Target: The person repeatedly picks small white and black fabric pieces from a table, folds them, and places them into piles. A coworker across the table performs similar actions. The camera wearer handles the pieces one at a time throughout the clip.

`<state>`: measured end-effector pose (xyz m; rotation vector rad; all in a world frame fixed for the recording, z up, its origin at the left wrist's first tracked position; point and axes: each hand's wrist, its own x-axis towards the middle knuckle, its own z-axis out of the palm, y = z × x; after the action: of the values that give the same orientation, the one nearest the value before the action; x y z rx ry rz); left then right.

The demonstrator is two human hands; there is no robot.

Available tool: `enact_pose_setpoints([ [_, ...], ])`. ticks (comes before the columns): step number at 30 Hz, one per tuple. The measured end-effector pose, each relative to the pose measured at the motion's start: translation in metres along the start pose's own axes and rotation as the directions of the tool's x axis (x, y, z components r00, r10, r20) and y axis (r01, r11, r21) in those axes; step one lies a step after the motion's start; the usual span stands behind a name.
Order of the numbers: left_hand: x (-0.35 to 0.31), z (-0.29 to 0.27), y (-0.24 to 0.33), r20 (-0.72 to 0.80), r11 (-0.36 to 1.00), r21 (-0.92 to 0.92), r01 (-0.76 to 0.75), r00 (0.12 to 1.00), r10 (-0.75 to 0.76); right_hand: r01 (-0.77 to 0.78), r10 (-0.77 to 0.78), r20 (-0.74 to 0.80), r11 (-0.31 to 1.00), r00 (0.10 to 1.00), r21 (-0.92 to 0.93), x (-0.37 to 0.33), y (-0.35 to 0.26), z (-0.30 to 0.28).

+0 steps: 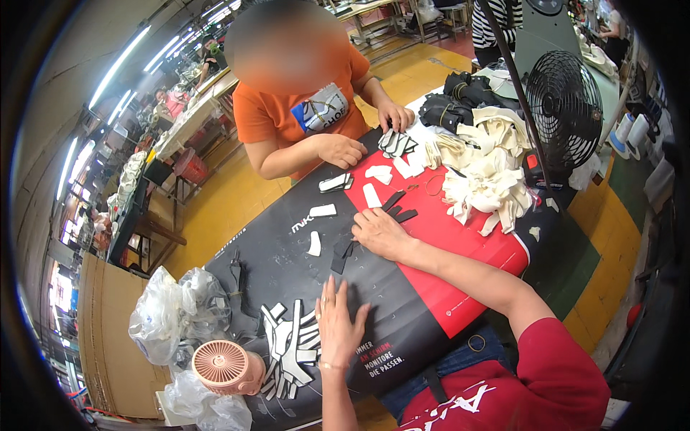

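My left hand [339,325] is open, fingers stretched out over the black part of the mat [280,269], beside a pile of white strips with dark edges [291,348]. Farther right, my right hand [382,233] is palm down with bent fingers, closed at the end of a small black piece [343,256]; its fingertips are partly hidden. Several black strips [397,206] and a white piece [371,195] lie just beyond it. Single white pieces [315,243] lie to its left. Across the table, a person in an orange shirt [269,115] handles dark-edged white pieces [395,144].
Cream fabric pieces [492,172] and black bundles [471,97] are heaped at the right, near a black fan [564,104]. At the left stand a pink fan [223,366], clear plastic bags [172,312] and a cardboard sheet [115,337]. The mat's right part is red [460,266].
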<state>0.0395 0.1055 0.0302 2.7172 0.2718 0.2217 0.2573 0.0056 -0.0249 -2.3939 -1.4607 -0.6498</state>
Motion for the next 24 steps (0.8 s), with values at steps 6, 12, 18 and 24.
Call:
enact_pose_setpoints([
  [6, 0.049, 0.027, -0.013, 0.077, 0.996, 0.087, -0.009, 0.997, 0.002, 0.185, -0.189, -0.044, 0.980, 0.981, -0.075, 0.001, 0.014, 0.000],
  [12, 0.045, 0.033, -0.015, -0.056, 0.994, 0.099, -0.053, 0.997, 0.058, 0.278, -0.282, -0.007, 0.947, 0.959, -0.162, 0.003, 0.014, 0.001],
  [18, 0.061, 0.035, -0.010, -0.099, 0.980, 0.197, -0.020, 0.994, 0.040, 0.302, -0.312, -0.038, 0.940, 0.949, -0.159, 0.005, 0.018, 0.001],
  [24, 0.064, 0.037, -0.009, -0.128, 0.976, 0.218, -0.004, 0.991, 0.033, 0.057, -0.049, -0.137, 0.997, 0.989, 0.055, 0.009, 0.026, -0.002],
])
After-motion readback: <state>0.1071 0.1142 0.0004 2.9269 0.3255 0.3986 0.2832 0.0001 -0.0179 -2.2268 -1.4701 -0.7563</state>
